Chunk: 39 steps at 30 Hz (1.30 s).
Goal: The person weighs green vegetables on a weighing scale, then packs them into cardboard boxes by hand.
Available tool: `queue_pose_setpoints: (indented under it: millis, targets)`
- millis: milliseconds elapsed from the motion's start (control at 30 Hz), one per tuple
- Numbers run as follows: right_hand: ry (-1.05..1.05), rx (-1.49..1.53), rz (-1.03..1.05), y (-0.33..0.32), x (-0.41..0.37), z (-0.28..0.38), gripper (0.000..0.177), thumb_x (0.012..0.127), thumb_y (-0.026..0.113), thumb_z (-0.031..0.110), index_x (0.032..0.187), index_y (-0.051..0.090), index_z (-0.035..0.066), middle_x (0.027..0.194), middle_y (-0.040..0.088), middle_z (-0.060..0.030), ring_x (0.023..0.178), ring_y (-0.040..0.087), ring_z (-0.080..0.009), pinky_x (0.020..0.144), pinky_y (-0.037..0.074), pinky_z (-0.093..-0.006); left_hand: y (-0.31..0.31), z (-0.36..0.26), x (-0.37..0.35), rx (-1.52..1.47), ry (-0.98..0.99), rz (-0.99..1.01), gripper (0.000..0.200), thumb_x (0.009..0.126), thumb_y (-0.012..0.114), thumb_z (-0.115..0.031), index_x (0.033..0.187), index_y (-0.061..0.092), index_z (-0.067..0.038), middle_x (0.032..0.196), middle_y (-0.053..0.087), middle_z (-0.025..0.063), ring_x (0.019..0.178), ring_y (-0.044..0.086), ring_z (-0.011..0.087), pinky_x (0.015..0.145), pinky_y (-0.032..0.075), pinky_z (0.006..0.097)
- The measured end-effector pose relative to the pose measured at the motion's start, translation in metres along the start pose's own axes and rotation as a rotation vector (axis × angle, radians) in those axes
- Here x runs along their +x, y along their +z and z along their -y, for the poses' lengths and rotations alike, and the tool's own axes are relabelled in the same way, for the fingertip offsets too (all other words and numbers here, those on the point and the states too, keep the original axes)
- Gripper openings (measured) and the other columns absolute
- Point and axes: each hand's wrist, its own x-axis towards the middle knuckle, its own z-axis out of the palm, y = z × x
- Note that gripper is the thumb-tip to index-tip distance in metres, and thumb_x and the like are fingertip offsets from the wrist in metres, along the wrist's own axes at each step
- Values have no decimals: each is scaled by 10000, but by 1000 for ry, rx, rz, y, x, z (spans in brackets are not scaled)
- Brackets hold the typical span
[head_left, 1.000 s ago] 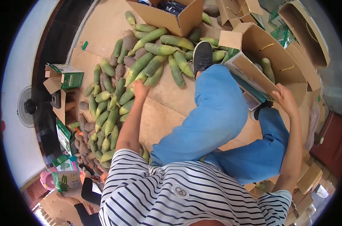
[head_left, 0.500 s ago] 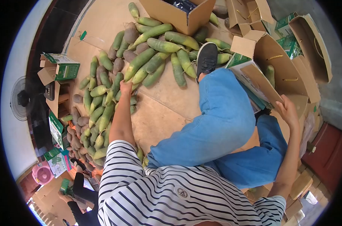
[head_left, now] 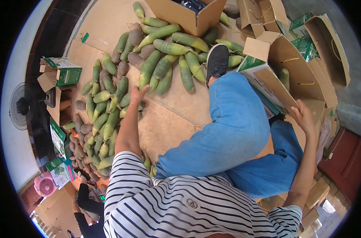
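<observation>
My left hand is at the lower end of a green radish, thumb on one side of the tip and fingers on the other. That radish lies on the pile, its upper end among other green radishes. My right hand grips the near edge of an open cardboard box, which is tilted beside my leg. Inside the box a single green radish shows. The right fingers curl over the cardboard edge and are partly hidden behind it.
Brown-skinned roots and more green radishes spread to the left. A larger carton stands at the far side. Open boxes line the right. A fan and a pink fan-like appliance are at left. Another person's dark sleeve shows lower left.
My left hand has shifted slightly right and towards me, and the radish at it has swung to a steeper angle, its tip moving right. My right hand and the box have stayed put.
</observation>
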Motion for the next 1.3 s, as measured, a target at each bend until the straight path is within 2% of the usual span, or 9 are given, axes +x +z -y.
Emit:
queue_pose_setpoints:
  millis: [167,300,400,600,867,1000,1100,1200,1300]
  targets:
    - [-62,-32,-15,2,1,-6,190,861,548,155,936,494,-10,792,498,-184,706,491,-288,655,410,-337,31,-20,-22,48,210,-177,648,754,604,-588,891,574,44,765,629,158,692,620,264,637,486,365]
    - [-63,-17,-26,1,-1,-7,200,856,550,165,943,501,-9,825,506,-191,760,512,-314,693,416,-350,27,-62,-72,-784,-160,212,482,831,513,-579,709,472,-115,494,396,-13,392,395,112,384,314,251]
    - [-52,-67,-2,-4,-3,0,218,856,548,182,947,502,-10,860,528,-206,809,530,-351,716,421,-382,31,-66,-114,-989,-157,314,461,850,498,-563,699,445,-130,510,387,-16,401,389,115,386,303,250]
    - [-39,-130,15,-7,-5,-4,278,845,553,233,1000,526,5,949,573,-195,915,542,-376,769,435,-421,11,-93,-188,-917,-89,293,414,896,482,-471,699,451,-108,547,412,-4,425,373,100,396,284,235]
    - [-33,-168,-8,-3,-10,-8,255,838,578,237,964,523,22,939,591,-169,918,548,-369,742,440,-442,-64,-272,-248,-533,870,369,344,881,528,-320,972,540,11,683,500,-3,576,444,87,526,373,233]
    - [-69,-186,-63,1,-11,-10,238,835,582,230,896,501,16,886,587,-175,890,547,-375,722,430,-454,-72,-375,-283,-307,1074,404,362,864,542,-343,863,520,19,688,513,89,637,488,168,600,408,334]
    - [-105,-190,-88,5,-11,-13,239,832,584,228,876,494,11,870,583,-181,877,547,-381,716,426,-464,-46,-403,-269,-191,1282,145,320,922,473,-340,831,521,-37,617,442,4,546,412,79,509,349,237]
    - [-81,-162,-52,0,-10,-10,236,831,584,225,886,499,12,873,585,-183,878,546,-389,719,428,-469,-31,-380,-237,-328,1067,283,418,907,498,-365,748,435,16,621,459,124,572,454,185,559,395,346]
    - [-134,-145,-109,9,-6,-29,234,835,581,225,914,506,19,895,577,-195,894,539,-394,732,428,-463,-4,-308,-189,-250,852,304,434,915,480,-402,766,475,4,605,487,102,540,469,169,532,413,314]
